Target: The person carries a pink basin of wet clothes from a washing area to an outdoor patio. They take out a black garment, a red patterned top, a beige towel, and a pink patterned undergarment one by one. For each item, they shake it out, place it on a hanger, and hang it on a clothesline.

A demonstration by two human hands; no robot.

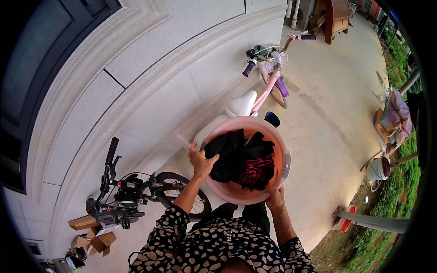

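Note:
A round pink basin is held up in front of my body, tilted slightly toward me. Inside it lies a heap of black clothes, one piece patterned in red lines. My left hand grips the basin's left rim, with its thumb over the edge beside the clothes. At the lower right of the rim, my right hand is closed on the edge, its fingers partly hidden underneath. Beyond the basin stands a pink bicycle with a white saddle; the basin covers its rear part.
A dark bicycle stands at my left, near opened cardboard boxes. The pale wall runs along the left. On the right are a white bucket, a post and grass. Far off stands a wooden cabinet.

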